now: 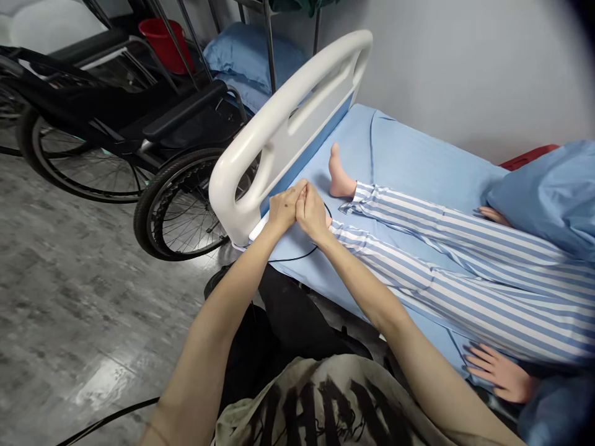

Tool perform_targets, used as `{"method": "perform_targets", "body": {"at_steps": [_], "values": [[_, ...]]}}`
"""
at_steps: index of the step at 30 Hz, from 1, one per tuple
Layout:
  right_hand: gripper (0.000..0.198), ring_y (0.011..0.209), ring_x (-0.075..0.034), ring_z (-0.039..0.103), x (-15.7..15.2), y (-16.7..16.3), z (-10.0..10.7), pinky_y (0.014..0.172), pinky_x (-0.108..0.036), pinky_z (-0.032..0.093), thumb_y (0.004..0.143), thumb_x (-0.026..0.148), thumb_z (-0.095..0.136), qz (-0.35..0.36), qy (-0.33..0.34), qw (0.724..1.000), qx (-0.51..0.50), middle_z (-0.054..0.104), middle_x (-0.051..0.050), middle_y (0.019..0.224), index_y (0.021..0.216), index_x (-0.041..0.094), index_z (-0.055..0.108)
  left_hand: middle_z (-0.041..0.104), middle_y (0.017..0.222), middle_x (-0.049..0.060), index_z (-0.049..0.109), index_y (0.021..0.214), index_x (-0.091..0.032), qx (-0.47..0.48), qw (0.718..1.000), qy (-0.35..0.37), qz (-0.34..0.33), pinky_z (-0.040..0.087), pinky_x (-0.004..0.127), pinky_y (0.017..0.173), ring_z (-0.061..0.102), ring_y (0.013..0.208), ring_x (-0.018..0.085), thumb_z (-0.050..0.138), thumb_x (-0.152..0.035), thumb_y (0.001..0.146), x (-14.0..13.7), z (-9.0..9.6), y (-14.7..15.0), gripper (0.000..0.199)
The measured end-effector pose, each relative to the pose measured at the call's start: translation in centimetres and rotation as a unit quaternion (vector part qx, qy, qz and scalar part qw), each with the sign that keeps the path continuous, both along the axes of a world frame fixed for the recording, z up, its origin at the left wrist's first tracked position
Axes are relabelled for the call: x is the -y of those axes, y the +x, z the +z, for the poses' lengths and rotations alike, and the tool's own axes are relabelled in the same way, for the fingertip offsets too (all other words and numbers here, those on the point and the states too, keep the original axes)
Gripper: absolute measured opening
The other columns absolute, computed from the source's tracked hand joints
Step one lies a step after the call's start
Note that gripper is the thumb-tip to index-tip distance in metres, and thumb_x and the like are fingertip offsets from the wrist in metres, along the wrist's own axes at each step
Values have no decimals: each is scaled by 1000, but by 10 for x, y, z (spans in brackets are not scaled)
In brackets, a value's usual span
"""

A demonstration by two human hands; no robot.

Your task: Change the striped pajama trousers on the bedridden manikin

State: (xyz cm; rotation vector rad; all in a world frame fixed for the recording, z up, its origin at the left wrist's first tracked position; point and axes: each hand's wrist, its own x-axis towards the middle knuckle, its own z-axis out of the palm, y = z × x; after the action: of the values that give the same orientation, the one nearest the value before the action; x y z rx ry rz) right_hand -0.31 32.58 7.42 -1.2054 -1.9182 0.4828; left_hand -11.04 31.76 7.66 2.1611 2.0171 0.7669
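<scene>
Over the near foot of a figure lying on the bed, my left hand (pixel 283 207) and my right hand (pixel 311 212) are closed together, side by side and touching. They cover nearly all of that foot; only a bit of its ankle (pixel 329 220) shows past my right wrist. The figure's far foot (pixel 341 173), smooth and manikin-like, points upward beside them. Blue-and-white striped trousers (pixel 441 241) cover both legs. Light blue bedding (pixel 409 155) lies under the legs. A thin dark cable (pixel 297 257) runs over the sheet below my hands.
The white bed end board (pixel 297 93) rises just beyond my hands. A black wheelchair (pixel 153 130) stands left of it, with a red bucket (pixel 167 46) behind. The figure's hand (pixel 499 371) rests at the bed's near edge. A blue pillow (pixel 255 52) lies farther back.
</scene>
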Motion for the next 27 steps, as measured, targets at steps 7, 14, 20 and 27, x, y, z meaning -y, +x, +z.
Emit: {"method": "perform_targets", "body": {"at_steps": [7, 14, 20, 27], "values": [[42, 89, -18, 59, -31, 17, 6, 89, -34, 49, 101, 49, 30, 99, -161, 976, -104, 64, -5, 92, 96, 18, 58, 72, 100, 13, 52, 136, -20, -76, 993, -89, 31, 42, 32, 80, 66, 96, 26, 28, -36, 101, -10, 39, 11, 45], [55, 90, -18, 60, -31, 32, 1, 88, -34, 49, 99, 58, 28, 99, -224, 955, -168, 66, -2, 88, 92, 17, 64, 69, 105, 21, 59, 125, -12, -134, 981, -135, 35, 42, 38, 85, 65, 103, 32, 33, -30, 98, -17, 63, 25, 42], [58, 110, -21, 60, 5, 18, -17, 99, -35, 44, 100, 58, 22, -17, -114, 983, -145, 67, -10, 111, 115, 18, 62, 69, 107, 19, 51, 135, -14, -116, 984, -112, 76, 43, 32, 80, 66, 100, 29, 27, -42, 101, 1, 49, 26, 51], [40, 104, -24, 59, 5, -2, -10, 97, -40, 44, 101, 43, 26, -54, -23, 996, -74, 64, -14, 107, 110, 16, 54, 72, 100, 11, 51, 137, -22, -58, 994, -80, 56, 41, 29, 72, 68, 89, 24, 23, -43, 102, 7, 37, 12, 49]]}}
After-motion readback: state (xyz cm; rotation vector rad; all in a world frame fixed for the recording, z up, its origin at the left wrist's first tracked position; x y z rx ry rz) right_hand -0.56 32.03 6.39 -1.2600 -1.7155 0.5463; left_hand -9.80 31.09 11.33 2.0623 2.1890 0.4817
